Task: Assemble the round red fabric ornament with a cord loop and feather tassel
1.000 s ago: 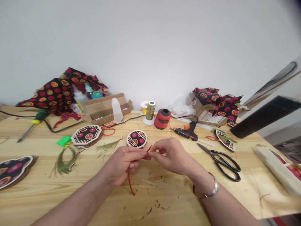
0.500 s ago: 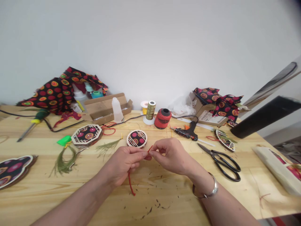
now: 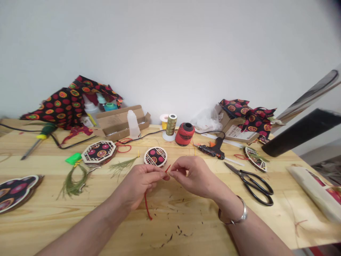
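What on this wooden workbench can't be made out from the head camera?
Head view only:
The red cord inside the grip: hidden by the fingers of the left hand.
Inside of the open brown cardboard box: hidden by its walls.
Printing on the white carton label: too small.
Pale rolled sheet with red print: cut off by the right edge.

Camera's on my head, aimed forward and down, pretty close over my hands (image 3: 141,186) (image 3: 195,177) and the surface (image 3: 186,220).
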Available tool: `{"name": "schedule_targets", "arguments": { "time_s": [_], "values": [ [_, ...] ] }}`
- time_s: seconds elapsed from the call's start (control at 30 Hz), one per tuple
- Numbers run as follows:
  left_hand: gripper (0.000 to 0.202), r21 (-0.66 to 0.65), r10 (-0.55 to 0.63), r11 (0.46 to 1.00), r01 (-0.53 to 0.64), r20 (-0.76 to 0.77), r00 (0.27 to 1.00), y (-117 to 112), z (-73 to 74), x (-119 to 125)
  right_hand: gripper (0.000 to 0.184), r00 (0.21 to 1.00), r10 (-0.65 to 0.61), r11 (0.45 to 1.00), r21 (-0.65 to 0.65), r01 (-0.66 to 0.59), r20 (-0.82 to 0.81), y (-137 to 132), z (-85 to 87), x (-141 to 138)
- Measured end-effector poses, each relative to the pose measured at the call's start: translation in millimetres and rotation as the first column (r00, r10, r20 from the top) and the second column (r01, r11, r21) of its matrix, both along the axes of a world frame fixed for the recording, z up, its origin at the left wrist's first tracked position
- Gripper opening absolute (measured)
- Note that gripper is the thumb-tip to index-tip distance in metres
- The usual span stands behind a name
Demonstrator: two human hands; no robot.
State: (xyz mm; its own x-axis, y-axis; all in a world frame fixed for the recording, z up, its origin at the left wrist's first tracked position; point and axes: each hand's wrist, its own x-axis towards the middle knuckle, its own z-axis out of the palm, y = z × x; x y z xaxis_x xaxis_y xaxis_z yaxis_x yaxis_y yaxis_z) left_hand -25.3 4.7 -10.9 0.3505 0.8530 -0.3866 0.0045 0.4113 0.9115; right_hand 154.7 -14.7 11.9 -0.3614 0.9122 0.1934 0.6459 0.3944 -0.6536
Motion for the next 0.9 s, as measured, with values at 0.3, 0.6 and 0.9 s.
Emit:
{"name": "schedule_targets", "arguments": {
  "time_s": [0.3, 0.6, 0.9],
  "values": [
    [0.012, 0.124, -0.08, 0.987, 0.104, -0.181, 0.98, -5, 1.0, 1, 0.013, 0.993, 0.077, 0.996, 0.053, -0.072, -0.093, 2, -0.6, 2],
    [0.01, 0.182, -0.239, 0.946, 0.267, -0.166, 0.957, -7, 6.6, 2, 0.011, 0.941, 0.047, 0.992, -0.092, -0.083, -0.335, 9, -7.0, 3],
    [0.018, 0.185, -0.103, 0.977, 0.109, -0.043, 0.994, -7, 1.8, -3, 0.02, 0.935, -0.051, 0.957, -0.286, -0.055, -0.352, 12, -9.1, 1]
  ]
}}
